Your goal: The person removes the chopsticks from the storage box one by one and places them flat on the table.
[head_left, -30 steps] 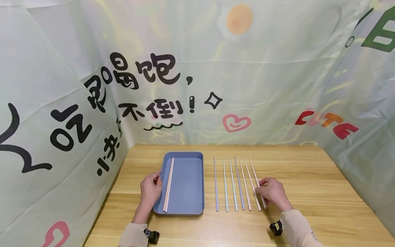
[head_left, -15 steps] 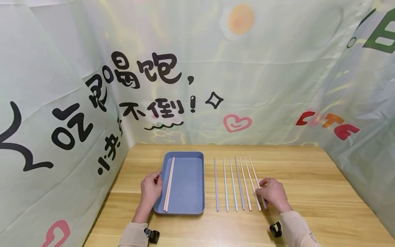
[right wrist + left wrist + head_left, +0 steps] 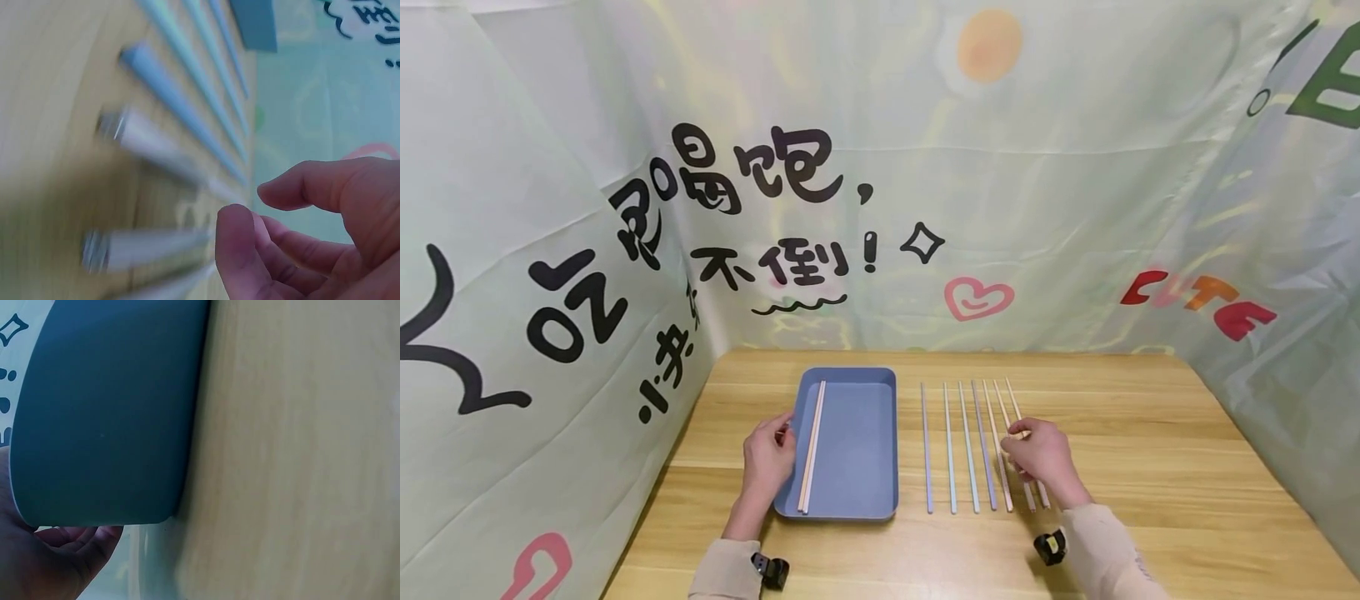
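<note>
A blue rectangular tray [image 3: 859, 442] lies on the table, with two pale pink chopsticks [image 3: 811, 450] along its left side. At the tray's left rim is my left hand [image 3: 767, 458], its thumb and fingers pinching the edge, as the left wrist view shows. To the right of the tray several chopsticks stand in a row: a purple one [image 3: 927, 450], light blue ones [image 3: 967, 450], another purple one [image 3: 983, 450], then pale pink ones [image 3: 1006, 492]. My right hand [image 3: 1043, 458] is over the pink ones, thumb and index finger apart with nothing between them; it partly hides them.
The wooden table [image 3: 1165, 450] is enclosed by printed cloth walls [image 3: 1060, 183] at the back and sides. A small black camera [image 3: 1049, 547] sits at the right wrist, another black camera [image 3: 772, 573] at the left.
My right hand has moved left, off the rightmost pink chopstick and over the neighbouring pink ones. My left hand and the tray have stayed in place.
</note>
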The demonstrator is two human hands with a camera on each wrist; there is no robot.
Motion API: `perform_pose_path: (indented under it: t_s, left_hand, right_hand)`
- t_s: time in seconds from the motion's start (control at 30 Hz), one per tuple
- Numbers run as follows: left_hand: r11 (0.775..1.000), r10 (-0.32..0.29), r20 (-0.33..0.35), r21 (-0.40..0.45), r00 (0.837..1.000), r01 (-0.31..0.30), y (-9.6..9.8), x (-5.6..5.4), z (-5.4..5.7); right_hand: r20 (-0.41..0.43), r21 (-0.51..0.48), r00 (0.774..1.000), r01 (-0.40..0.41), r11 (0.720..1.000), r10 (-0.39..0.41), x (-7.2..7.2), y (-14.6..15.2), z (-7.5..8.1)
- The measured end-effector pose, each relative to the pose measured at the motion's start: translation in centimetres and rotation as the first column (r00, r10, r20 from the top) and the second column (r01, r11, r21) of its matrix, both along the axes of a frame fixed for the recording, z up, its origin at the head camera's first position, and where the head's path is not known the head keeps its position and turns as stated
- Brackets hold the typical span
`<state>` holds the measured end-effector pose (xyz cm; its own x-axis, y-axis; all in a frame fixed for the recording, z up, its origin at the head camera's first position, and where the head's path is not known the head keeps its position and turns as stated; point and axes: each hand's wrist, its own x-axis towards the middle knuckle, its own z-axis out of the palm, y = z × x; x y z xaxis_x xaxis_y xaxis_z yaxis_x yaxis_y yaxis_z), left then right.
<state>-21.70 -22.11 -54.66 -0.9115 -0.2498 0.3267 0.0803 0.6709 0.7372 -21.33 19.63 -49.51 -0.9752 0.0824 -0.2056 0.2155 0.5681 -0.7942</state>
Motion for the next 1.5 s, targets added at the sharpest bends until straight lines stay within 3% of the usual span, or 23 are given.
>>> perform_pose_path:
  t_s: [0.53,0.97,1.27,1.5]
  left_hand:
    - [1.0,0.001,-0.001,0.025,1.0,-0.001,-0.1,0.0,-0.3]
    - [0.999,0.02,0.04,0.03,0.999,-0.021,-0.1,0.1,-0.2]
    - [0.999,0.02,-0.009,0.026,1.0,-0.02,0.0,0.0,-0.3]
    - [0.999,0.01,0.012,0.043,1.0,-0.011,0.0,-0.2,-0.2]
  right_hand:
    - [-0.001,-0.189,0.999,-0.037,0.981,0.037,-0.3,-8.2,1.1]
    - [-0.016,-0.257,0.992,-0.125,0.958,0.125,0.1,-14.2,1.5]
    - [-0.03,-0.293,0.981,-0.191,0.937,0.191,0.5,-17.4,1.2]
    - [-0.037,-0.308,0.976,-0.216,0.927,0.215,0.7,-19.0,0.8]
